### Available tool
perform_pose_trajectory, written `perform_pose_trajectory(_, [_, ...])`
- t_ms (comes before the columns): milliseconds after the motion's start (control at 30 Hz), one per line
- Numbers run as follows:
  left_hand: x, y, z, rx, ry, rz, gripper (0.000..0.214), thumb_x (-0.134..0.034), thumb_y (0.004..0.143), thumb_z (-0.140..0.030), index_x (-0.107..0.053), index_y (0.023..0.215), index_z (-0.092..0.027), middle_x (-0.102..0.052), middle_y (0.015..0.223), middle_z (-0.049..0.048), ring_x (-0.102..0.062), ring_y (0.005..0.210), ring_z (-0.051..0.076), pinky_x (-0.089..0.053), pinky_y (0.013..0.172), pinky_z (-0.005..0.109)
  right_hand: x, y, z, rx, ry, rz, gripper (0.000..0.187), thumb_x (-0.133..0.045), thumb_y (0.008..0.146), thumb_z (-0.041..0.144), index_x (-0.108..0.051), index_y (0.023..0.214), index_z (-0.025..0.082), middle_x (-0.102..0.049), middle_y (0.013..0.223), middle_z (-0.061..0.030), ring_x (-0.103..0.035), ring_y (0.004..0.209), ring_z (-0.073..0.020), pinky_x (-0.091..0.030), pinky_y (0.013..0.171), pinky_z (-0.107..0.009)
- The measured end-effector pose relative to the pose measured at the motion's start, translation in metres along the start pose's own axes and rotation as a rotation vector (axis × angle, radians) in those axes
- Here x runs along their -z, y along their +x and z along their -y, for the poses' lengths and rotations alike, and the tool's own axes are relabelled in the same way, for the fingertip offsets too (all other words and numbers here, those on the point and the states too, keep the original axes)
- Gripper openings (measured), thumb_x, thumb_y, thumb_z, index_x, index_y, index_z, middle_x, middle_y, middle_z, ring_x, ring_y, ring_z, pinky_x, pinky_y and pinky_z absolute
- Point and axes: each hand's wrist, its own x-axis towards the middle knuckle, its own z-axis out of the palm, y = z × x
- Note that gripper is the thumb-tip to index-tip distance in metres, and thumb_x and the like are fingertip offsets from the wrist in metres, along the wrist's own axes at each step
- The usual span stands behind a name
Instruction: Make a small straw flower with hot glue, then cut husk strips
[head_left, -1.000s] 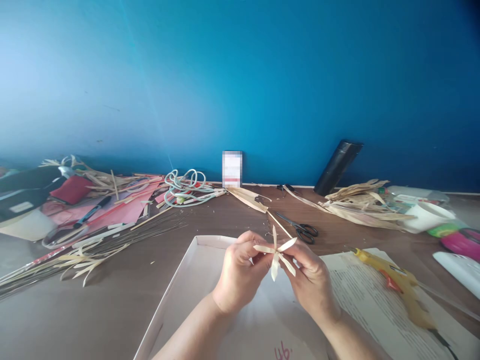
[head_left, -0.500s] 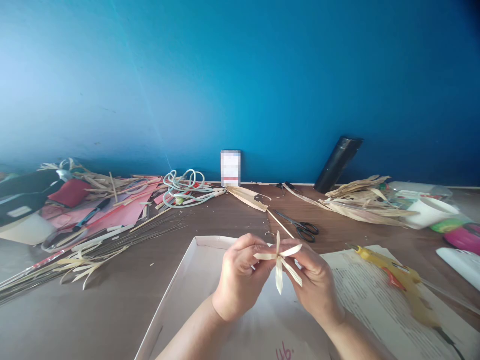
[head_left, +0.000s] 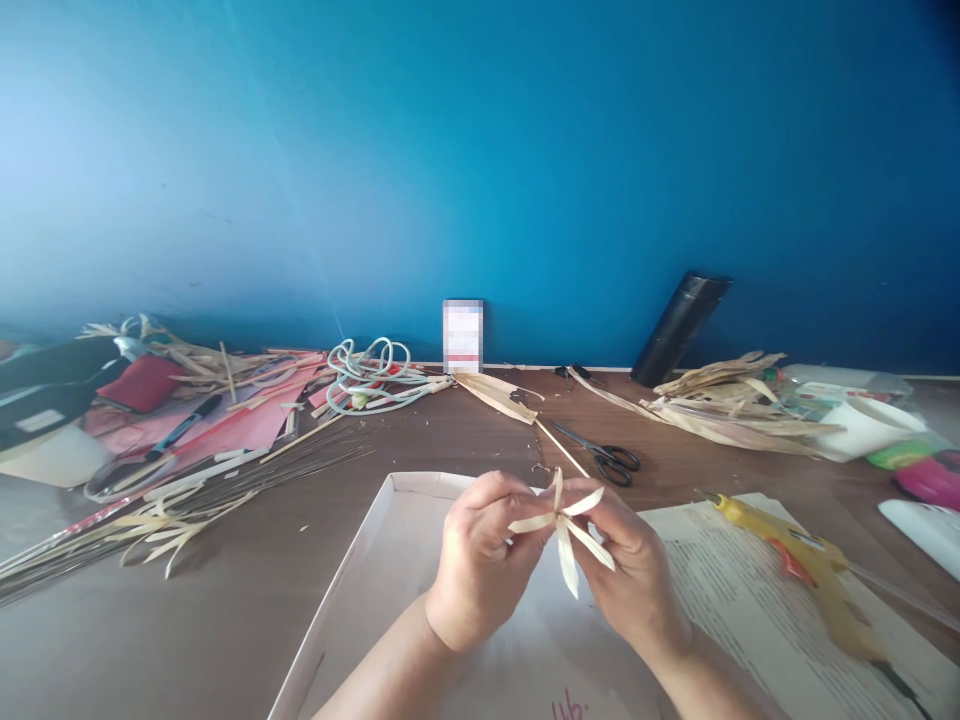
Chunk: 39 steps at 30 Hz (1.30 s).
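Note:
A small flower of pale, dry husk-like petals [head_left: 568,565] faces me, its narrow petals spread like a star. My left hand [head_left: 487,555] pinches it from the left, thumb and fingers closed just behind the petals. From the other side my right hand [head_left: 628,560] is closed on it too, fingertips close to the left ones. Whatever stem lies behind the petals is hidden by the fingers. Both hands are above a shallow white box lid [head_left: 360,590]. Beyond them, a thin stick [head_left: 562,447] and black-handled scissors [head_left: 616,462] lie on the table.
A yellow glue gun [head_left: 814,570] rests on a printed sheet [head_left: 712,580] at right. Dried husks [head_left: 720,410], a white cup [head_left: 862,425] and a leaning black cylinder [head_left: 679,325] stand behind. Leftward are a coiled pale cable [head_left: 367,380], pink paper [head_left: 255,420] and thin wires [head_left: 285,470].
The flower has turned slightly between my fingers, its lower petals swinging to the right. Both hands stay almost in place.

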Motion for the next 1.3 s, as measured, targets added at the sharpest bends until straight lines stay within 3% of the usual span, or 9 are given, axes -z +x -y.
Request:
perform_pose_trajectory(300, [-0.0018,-0.0005,0.0006,0.097,-0.055,0.065,0.009,-0.067,0.077,-0.016,-0.070,0.086,-0.018,-0.061,0.074,0.0027,-0.059,0.066,0.010,-0.048,0.058,0.020,0.0030,-0.0023,-0.0036,0.069,-0.027,-0.008,0.025,-0.057,0.087,0.014,-0.068,0.102,0.030,-0.067,0.102,-0.0040,-0.063,0.094,-0.0204,-0.051,0.076,-0.029])
perform_pose_trajectory(500, [-0.0017,-0.0008,-0.0016,0.129,-0.075,0.075,0.020,-0.068,0.077,-0.022,-0.071,0.097,-0.020,-0.060,0.074,0.0027,-0.055,0.062,0.009,-0.047,0.053,0.018,0.0034,-0.0026,-0.0019,0.056,-0.047,-0.030,0.030,-0.056,0.086,0.010,-0.067,0.104,0.031,-0.068,0.103,-0.0037,-0.064,0.086,-0.0188,-0.051,0.075,-0.030])
perform_pose_trajectory(733, [-0.0006,-0.0011,-0.0023,0.170,-0.091,0.068,0.030,-0.068,0.078,-0.023,-0.068,0.107,-0.020,-0.058,0.078,0.0029,-0.052,0.058,0.006,-0.047,0.052,0.017,0.0052,-0.0029,-0.0021,0.075,-0.042,-0.011,0.035,-0.056,0.086,0.008,-0.066,0.108,0.033,-0.068,0.104,-0.0034,-0.063,0.100,-0.0210,-0.051,0.080,-0.031])
perform_pose_trajectory(1000, [-0.0013,-0.0010,-0.0014,0.119,-0.078,0.075,0.010,-0.064,0.080,-0.017,-0.071,0.086,-0.018,-0.061,0.074,0.0038,-0.058,0.065,0.010,-0.047,0.057,0.020,0.0053,-0.0020,-0.0055,0.080,-0.058,0.026,0.034,-0.055,0.086,0.008,-0.066,0.108,0.032,-0.070,0.098,-0.0040,-0.063,0.099,-0.0225,-0.051,0.082,-0.034])
perform_pose_trajectory(1300, [-0.0014,0.0006,-0.0012,0.026,-0.051,0.054,0.012,-0.061,0.081,-0.012,-0.070,0.085,-0.019,-0.066,0.075,0.0034,-0.060,0.066,0.011,-0.049,0.061,0.021,0.0066,-0.0035,-0.0066,0.052,-0.064,0.078,0.030,-0.053,0.089,0.013,-0.066,0.108,0.031,-0.072,0.089,-0.0043,-0.066,0.091,-0.0233,-0.050,0.086,-0.039])
